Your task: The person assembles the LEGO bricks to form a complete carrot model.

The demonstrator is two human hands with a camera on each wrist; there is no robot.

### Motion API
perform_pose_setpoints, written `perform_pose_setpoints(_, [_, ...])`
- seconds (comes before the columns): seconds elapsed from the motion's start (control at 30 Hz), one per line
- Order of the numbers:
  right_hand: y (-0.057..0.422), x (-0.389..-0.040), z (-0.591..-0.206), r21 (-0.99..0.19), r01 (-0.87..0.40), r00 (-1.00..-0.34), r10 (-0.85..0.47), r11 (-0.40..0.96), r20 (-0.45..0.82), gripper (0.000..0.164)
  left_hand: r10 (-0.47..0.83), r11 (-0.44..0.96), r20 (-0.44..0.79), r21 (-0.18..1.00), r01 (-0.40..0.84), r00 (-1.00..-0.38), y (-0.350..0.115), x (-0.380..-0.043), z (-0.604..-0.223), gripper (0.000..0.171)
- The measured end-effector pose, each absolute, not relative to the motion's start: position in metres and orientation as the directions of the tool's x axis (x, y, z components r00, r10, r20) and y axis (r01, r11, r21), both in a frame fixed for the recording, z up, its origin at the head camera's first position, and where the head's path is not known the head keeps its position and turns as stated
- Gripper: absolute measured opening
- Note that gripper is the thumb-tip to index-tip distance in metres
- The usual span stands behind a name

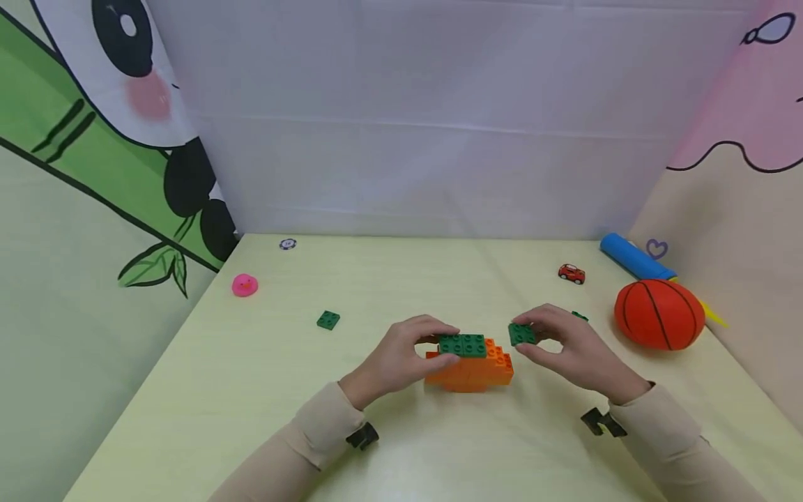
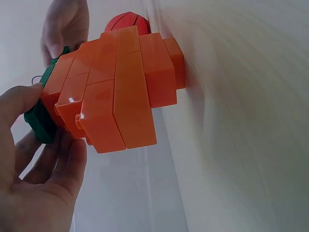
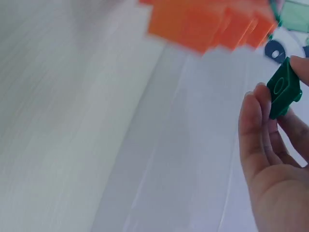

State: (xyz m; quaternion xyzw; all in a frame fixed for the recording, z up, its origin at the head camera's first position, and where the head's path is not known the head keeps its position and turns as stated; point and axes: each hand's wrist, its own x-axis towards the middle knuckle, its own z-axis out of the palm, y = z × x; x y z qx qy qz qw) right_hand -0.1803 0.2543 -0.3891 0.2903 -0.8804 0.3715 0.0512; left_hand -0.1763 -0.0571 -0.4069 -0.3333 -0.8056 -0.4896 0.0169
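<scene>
An orange block build [image 1: 470, 376] of stepped layers stands on the table, topped by green bricks [image 1: 463, 345]. My left hand [image 1: 401, 352] pinches the green top between thumb and fingers; the left wrist view shows the stepped orange underside [image 2: 104, 92] beside that hand. To the right of the build and apart from it, my right hand [image 1: 567, 348] holds a small green brick [image 1: 521, 335] between thumb and fingertips. In the right wrist view this brick [image 3: 285, 89] is tilted, its hollow underside partly showing.
A loose green brick [image 1: 328, 320] lies left of the build. Another green piece [image 1: 580, 316] is partly hidden behind my right hand. Farther right are a red toy car [image 1: 571, 274], a toy basketball [image 1: 660, 315] and a blue cylinder [image 1: 636, 256]. A pink toy [image 1: 245, 284] sits at left.
</scene>
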Motion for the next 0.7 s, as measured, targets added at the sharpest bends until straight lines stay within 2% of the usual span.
perform_pose_setpoints(0.1, [0.237, -0.176, -0.387, -0.622, -0.609, -0.778, -0.525, 0.492, 0.345, 0.033, 0.521, 0.296, 0.354, 0.778, 0.554, -0.777, -0.056, -0.177, -0.408, 0.035])
perform_pose_setpoints(0.2, [0.228, -0.175, -0.390, -0.610, -0.632, -0.756, -0.551, 0.478, 0.352, 0.033, 0.524, 0.285, 0.356, 0.782, 0.554, -0.774, -0.055, -0.177, -0.408, 0.035])
perform_pose_setpoints(0.5, [0.224, -0.180, -0.398, -0.635, -0.628, -0.751, -0.565, 0.450, 0.343, 0.032, 0.527, 0.275, 0.355, 0.789, 0.550, -0.772, -0.054, -0.176, -0.406, 0.035])
perform_pose_setpoints(0.7, [0.221, -0.182, -0.401, -0.690, -0.584, -0.774, -0.550, 0.428, 0.314, 0.032, 0.519, 0.272, 0.347, 0.799, 0.536, -0.781, -0.056, -0.176, -0.405, 0.035])
